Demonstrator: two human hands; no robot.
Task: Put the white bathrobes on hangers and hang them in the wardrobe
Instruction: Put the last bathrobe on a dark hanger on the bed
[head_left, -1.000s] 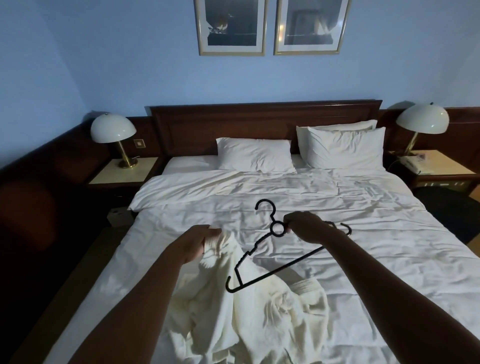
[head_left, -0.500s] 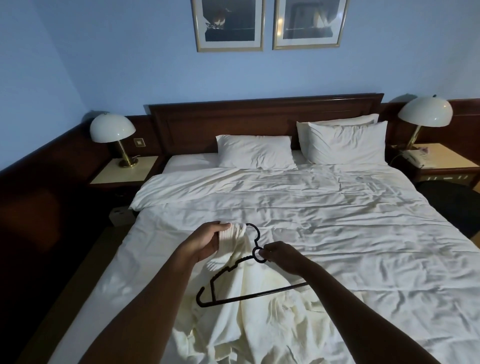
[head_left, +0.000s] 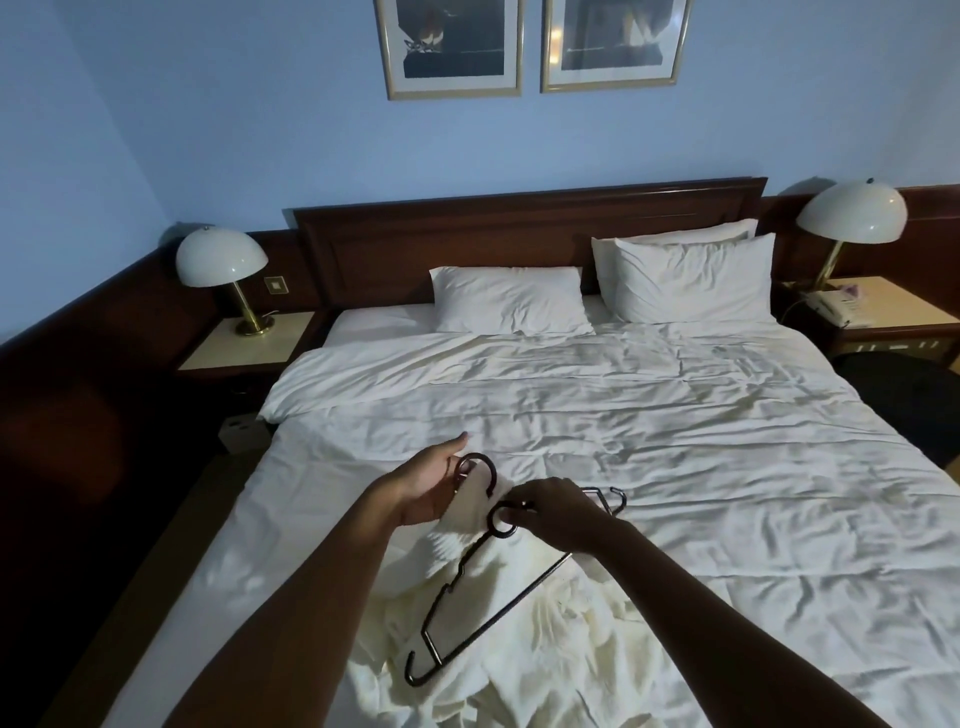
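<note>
White bathrobe (head_left: 524, 613) crumpled on bed (head_left: 727, 467), near its foot, under both hands. Black hanger (head_left: 467, 613) tilted over robe, hook end uppermost, far arm hidden behind right wrist. Right hand (head_left: 558, 512), grip closed on hanger at ring below hook. Left hand (head_left: 431, 488), grip half open, palm against fold of robe, hook just beside fingers; whether they pinch cloth, cannot tell.

Glossy black plastic hanger (head_left: 470, 597) on soft matt cloth bathrobe (head_left: 524, 644).
</note>
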